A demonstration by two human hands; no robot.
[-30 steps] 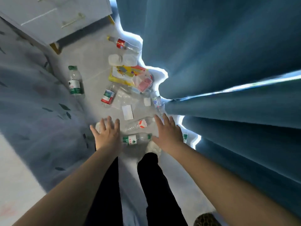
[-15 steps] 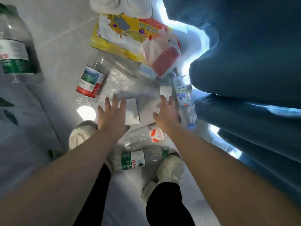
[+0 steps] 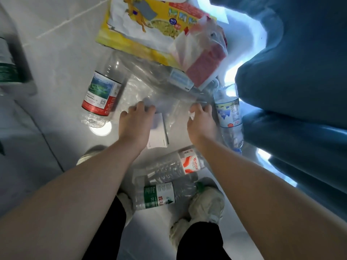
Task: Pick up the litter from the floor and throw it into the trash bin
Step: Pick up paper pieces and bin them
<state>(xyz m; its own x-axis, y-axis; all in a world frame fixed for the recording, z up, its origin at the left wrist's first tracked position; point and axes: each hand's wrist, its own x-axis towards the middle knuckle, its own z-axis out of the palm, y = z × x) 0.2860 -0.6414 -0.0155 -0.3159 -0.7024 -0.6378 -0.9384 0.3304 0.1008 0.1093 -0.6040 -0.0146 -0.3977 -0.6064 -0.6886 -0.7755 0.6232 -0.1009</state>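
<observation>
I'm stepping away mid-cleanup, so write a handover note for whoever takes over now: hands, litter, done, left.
Hands: left hand and right hand both grip the near edge of the crumpled clear plastic bag on the floor.
Litter: flat white card by the left hand; yellow printed packet beyond; clear plastic bottles: red-label bottle, blue-label bottle, orange-label bottle, green-label bottle.
Done: nothing visibly binned; trash bin not in view.
Left: lift the bag, then bin everything.

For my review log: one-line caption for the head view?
Left hand and right hand grip a clear plastic bag among bottles on the floor.
</observation>
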